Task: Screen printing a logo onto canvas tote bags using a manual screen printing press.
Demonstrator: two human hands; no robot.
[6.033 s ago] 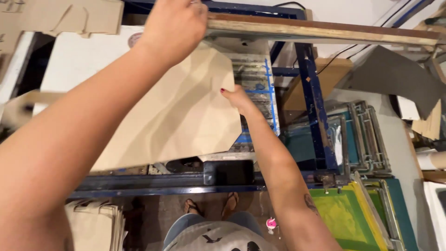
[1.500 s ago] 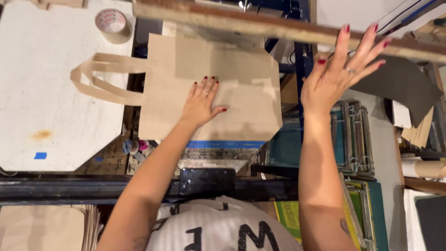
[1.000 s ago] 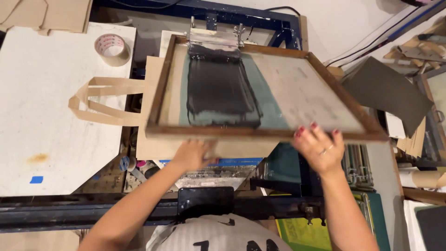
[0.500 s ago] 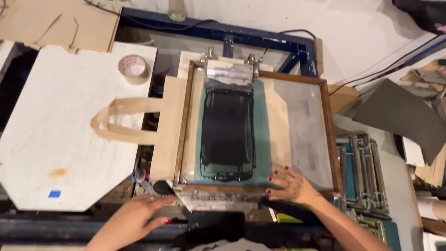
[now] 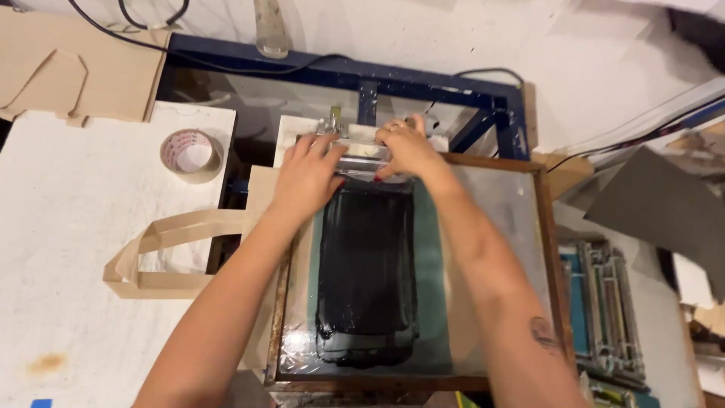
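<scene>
Both hands' grip on squeegee (image 5: 362,155), left hand (image 5: 306,177), right hand (image 5: 408,147), over black-inked screen (image 5: 366,279)

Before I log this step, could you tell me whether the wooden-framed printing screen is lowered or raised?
Lowered: the wooden-framed printing screen lies flat over the tan bag.

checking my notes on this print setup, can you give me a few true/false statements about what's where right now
1. Both hands, left hand and right hand, grip the squeegee at the far end of the screen. True.
2. The ink on the screen is red. False: it is black.
3. A tape roll lies on the white board to the left. True.
4. The bag handles stick out to the right of the screen. False: they stick out to the left.
5. The screen is lifted up off the bag. False: it lies flat on it.
</scene>
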